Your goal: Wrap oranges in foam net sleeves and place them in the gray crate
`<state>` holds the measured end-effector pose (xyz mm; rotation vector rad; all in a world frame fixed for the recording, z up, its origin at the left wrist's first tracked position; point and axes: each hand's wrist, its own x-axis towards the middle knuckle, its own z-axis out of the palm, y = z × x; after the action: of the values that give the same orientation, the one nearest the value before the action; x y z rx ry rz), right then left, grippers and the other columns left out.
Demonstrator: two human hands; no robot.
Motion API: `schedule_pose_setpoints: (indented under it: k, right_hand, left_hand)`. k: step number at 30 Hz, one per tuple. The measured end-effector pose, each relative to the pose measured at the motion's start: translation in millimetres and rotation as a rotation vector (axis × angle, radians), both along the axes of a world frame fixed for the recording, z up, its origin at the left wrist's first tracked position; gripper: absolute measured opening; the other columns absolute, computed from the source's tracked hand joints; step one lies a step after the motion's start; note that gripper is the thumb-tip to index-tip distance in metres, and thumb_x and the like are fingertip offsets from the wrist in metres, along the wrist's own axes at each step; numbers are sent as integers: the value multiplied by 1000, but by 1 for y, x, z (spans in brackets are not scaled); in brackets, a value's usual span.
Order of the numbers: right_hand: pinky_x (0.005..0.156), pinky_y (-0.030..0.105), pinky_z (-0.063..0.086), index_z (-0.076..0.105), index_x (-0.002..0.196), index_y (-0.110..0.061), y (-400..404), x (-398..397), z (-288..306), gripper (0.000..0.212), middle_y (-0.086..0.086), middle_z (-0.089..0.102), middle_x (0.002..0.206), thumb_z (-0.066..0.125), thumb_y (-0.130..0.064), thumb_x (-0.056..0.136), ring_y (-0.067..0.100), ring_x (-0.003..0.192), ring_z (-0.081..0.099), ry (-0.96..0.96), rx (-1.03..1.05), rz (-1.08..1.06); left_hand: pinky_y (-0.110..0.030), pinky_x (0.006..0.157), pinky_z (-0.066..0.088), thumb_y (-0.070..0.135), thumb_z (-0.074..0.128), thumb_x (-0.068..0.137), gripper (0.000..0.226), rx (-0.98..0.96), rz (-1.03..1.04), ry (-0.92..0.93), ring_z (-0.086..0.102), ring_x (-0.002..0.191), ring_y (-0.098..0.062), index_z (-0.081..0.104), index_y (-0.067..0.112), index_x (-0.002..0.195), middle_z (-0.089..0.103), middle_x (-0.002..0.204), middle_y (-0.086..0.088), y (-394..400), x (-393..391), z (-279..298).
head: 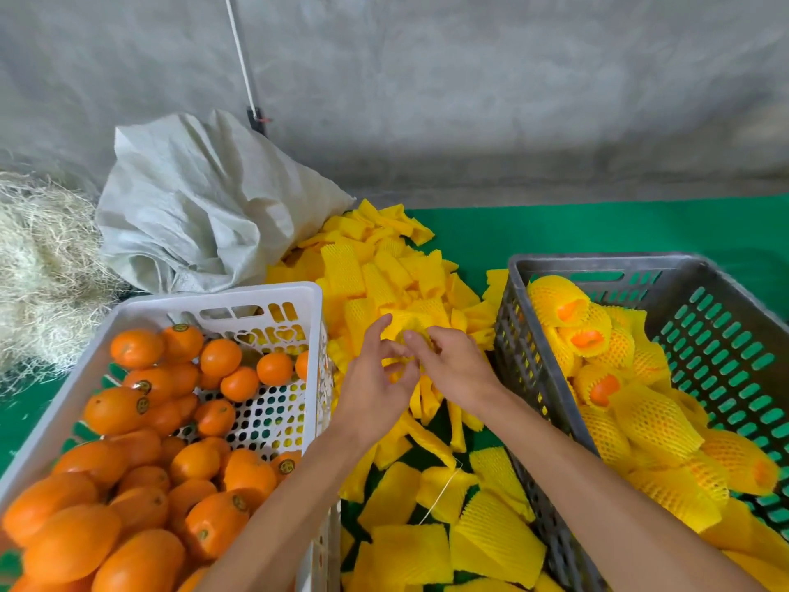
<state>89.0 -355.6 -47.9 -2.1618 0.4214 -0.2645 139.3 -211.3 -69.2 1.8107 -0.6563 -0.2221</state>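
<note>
A heap of yellow foam net sleeves (384, 275) lies on the green table between two crates. Both hands meet over the heap on one yellow sleeve (405, 331). My left hand (375, 378) and my right hand (448, 365) pinch its edge with the fingertips. No orange is in either hand. Bare oranges (141, 425) fill the white crate (264, 292) at the left. The gray crate (550, 399) at the right holds several oranges wrapped in sleeves (640, 416).
A crumpled white woven sack (205, 207) sits behind the white crate. Pale straw (38, 271) is piled at the far left. A concrete wall stands behind the green table surface (597, 228). More flat sleeves (469, 527) lie near me between the crates.
</note>
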Motion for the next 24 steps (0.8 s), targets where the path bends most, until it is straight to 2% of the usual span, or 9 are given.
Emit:
schedule_pose_setpoints:
  k: [2, 4, 7, 10, 12, 14, 17, 20, 24]
  right_hand:
    - [65, 47, 54, 51, 70, -11, -2, 3, -3, 43, 1, 44, 59, 55, -36, 104, 16, 59, 41, -30, -12, 22]
    - [73, 57, 55, 61, 79, -7, -2, 4, -3, 34, 10, 55, 64, 55, -28, 105, 26, 62, 50, -67, -34, 37]
    - [81, 51, 59, 72, 98, -12, 5, 3, 1, 23, 14, 71, 85, 56, -27, 105, 29, 79, 67, -110, 68, 50]
    - [98, 50, 56, 72, 110, -7, 8, 6, 7, 20, 24, 71, 109, 57, -18, 105, 24, 91, 66, -129, 547, -110]
    - [104, 50, 53, 66, 125, -3, 3, 8, 9, 25, 26, 69, 121, 57, -13, 105, 25, 107, 68, -97, 967, -201]
    - [102, 43, 54, 58, 136, -1, -4, 10, 12, 34, 20, 68, 129, 57, -11, 104, 29, 119, 66, -69, 1202, -258]
    - [98, 41, 55, 55, 141, -5, -10, 10, 17, 40, 16, 67, 131, 59, -16, 103, 29, 121, 65, -18, 1236, -296]
    - [83, 39, 59, 59, 136, -11, -12, 9, 19, 44, 14, 71, 125, 69, -27, 96, 29, 114, 68, 37, 1201, -350]
    - [75, 35, 61, 61, 132, -18, -11, 10, 19, 47, 9, 74, 121, 74, -38, 92, 26, 110, 71, 84, 1145, -302]
  left_hand:
    - [-12, 82, 54, 29, 64, 102, 57, -31, 75, 24, 65, 101, 6, 39, 18, 152, 70, 102, 13, -1, 2, 1]
    - [-6, 68, 48, 45, 65, 98, 50, 8, 168, 29, 64, 92, 7, 50, 21, 138, 67, 96, 13, 0, 4, 0]
    - [-16, 60, 45, 44, 68, 96, 25, 69, 260, -1, 62, 75, -10, 60, 22, 108, 62, 82, 5, 4, 15, -7]
    - [-51, 67, 59, 20, 70, 97, 12, 54, 256, 88, 63, 69, -19, 65, 11, 100, 51, 80, -3, 5, 20, -8]
    - [-55, 67, 62, 15, 71, 97, 9, 2, 222, 212, 67, 63, -10, 67, 8, 101, 56, 89, -3, 3, 17, -5]
    - [-49, 71, 65, 11, 69, 97, 9, -117, 193, 395, 74, 81, -19, 70, 5, 105, 67, 105, -13, 0, 15, 0]
    - [-42, 80, 64, 9, 70, 96, 24, -378, 124, 844, 73, 106, -31, 68, 3, 119, 72, 122, -18, 0, 17, 13]
    - [-44, 86, 63, 24, 63, 100, 34, -558, -53, 1213, 73, 108, -27, 63, 7, 130, 73, 123, -15, 8, 18, 25]
    - [-40, 89, 60, 39, 52, 105, 39, -446, -85, 1099, 73, 109, -23, 62, 16, 135, 74, 124, -8, 6, 17, 26]
